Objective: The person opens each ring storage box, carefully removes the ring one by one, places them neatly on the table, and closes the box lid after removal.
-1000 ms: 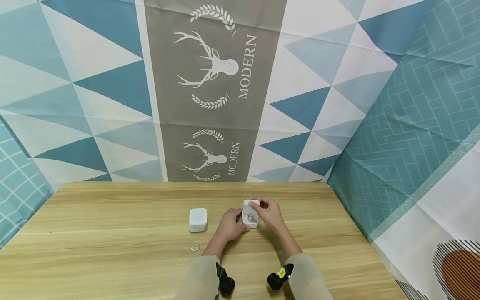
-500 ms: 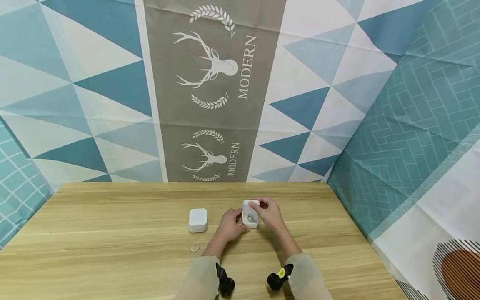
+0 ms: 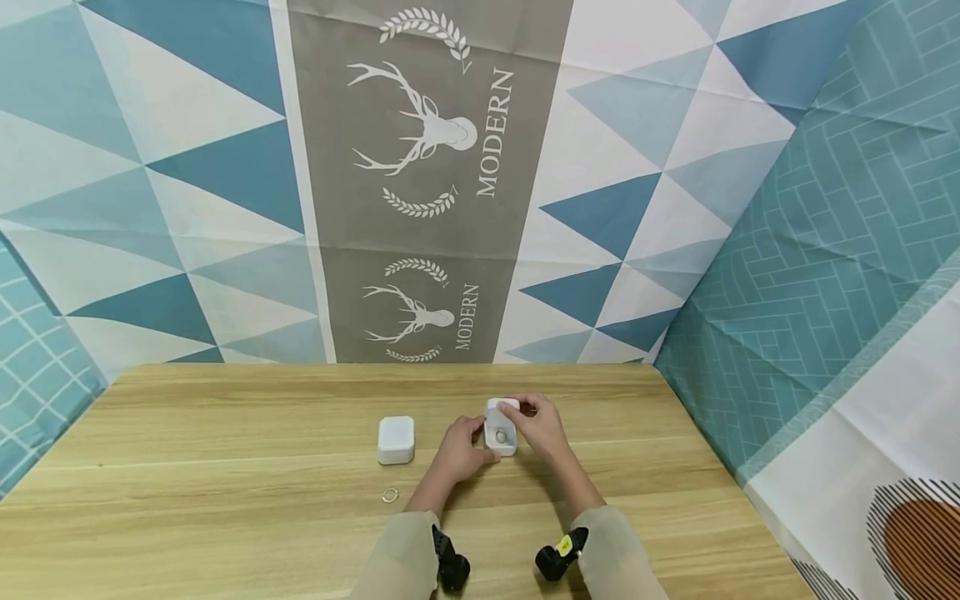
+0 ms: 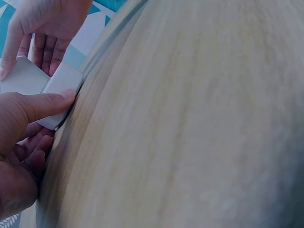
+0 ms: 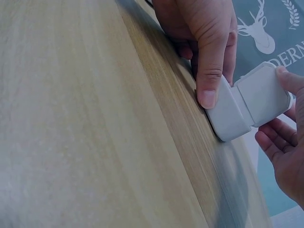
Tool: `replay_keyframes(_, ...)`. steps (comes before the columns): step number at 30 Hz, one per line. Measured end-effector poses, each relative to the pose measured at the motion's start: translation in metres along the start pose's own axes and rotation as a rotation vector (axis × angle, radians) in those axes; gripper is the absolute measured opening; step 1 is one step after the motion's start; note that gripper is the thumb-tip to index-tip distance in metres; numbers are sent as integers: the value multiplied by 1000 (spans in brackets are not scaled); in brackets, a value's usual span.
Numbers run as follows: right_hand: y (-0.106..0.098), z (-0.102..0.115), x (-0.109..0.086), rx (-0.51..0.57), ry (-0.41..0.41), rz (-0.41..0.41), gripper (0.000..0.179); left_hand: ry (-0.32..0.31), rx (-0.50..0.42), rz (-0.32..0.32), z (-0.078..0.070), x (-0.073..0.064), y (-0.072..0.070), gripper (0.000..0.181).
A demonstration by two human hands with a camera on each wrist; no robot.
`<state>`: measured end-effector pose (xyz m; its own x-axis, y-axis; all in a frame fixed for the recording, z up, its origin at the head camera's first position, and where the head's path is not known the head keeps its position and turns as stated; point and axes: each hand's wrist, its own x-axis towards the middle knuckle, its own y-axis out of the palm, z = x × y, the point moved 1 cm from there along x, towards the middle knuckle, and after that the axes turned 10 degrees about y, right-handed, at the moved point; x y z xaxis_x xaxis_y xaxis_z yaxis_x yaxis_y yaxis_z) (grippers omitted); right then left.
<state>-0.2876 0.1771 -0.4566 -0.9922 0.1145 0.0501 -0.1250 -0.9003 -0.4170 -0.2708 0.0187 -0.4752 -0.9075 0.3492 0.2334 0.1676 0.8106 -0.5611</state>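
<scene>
A small white ring box [image 3: 507, 450] stands on the table with its lid [image 5: 263, 92] raised. Inside it, a ring [image 3: 500, 436] shows in the head view. My left hand [image 3: 459, 450] grips the base [image 5: 227, 114] from the left, thumb on the near side and fingers behind. From the right, my right hand [image 3: 542, 425] pinches the lid, with the thumb on its inner face and the fingers at its back. In the left wrist view both hands meet at the box, the lid [image 4: 23, 78] tilted up from the base.
A second white box [image 3: 395, 440], closed, sits left of the hands on the wooden table [image 3: 225, 500]. Nearer to me lies a loose gold-coloured ring [image 3: 385, 497], close to the left forearm. A patterned cloth backdrop [image 3: 420, 167] rises behind the table's far edge.
</scene>
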Motion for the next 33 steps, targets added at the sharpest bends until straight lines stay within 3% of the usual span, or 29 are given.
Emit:
replay_keyframes(22,-13,-6,-7,33,-3,-51,35,-27,-14,10,1,2,0,66)
replay_keyframes(33,-19,-5,-15,-14,27,-38,21,-11,-4,6,2,1,1,68)
